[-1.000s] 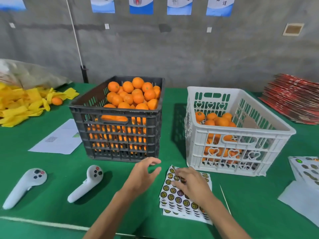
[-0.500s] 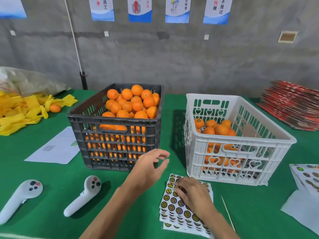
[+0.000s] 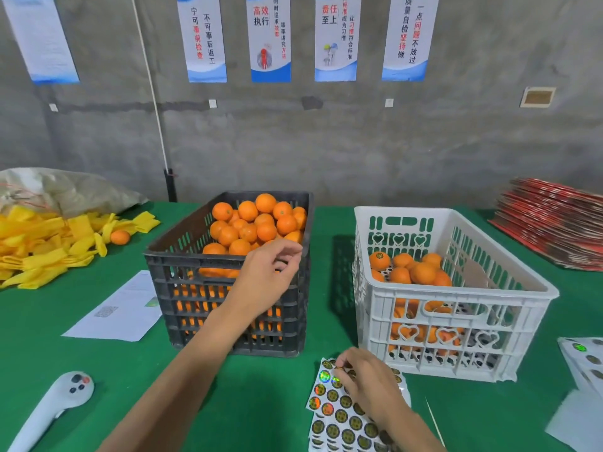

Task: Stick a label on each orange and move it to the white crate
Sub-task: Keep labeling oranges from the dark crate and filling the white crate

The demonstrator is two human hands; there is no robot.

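Reaching over the near rim of the black crate point(image 3: 228, 282), the left hand point(image 3: 267, 278) hovers above the piled oranges point(image 3: 257, 223) with its fingers loosely curled and nothing in them; it has not yet closed on a fruit. The right hand point(image 3: 368, 383) rests low on the sticker sheet point(image 3: 336, 415), which lies on the green table point(image 3: 261, 402) just in front of the white crate point(image 3: 450, 321). Its fingertips are bent down onto a sticker near the far edge of the sheet, and it looks to be picking at or pinching one, though whether a label has come free cannot be told.

Judging progress from how things lie: the white crate, on the right, holds a shallow layer of oranges point(image 3: 414, 270) covering its floor, and at least one at the far left point(image 3: 379, 260) shows a round label on top. The black crate, on the left, is heaped above its rim, so most of the work seems to remain. The sheet has many stickers left on it, and more sheets point(image 3: 587, 363) sit at the far right edge.

A stray orange point(image 3: 120, 237) lies among yellow foam sleeves point(image 3: 42, 246) on the far left of the table, apart from both crates. A white handheld controller point(image 3: 52, 409) and a printed paper point(image 3: 120, 311) lie on the near left, and a thin stick point(image 3: 434, 419) lies beside the sheet.
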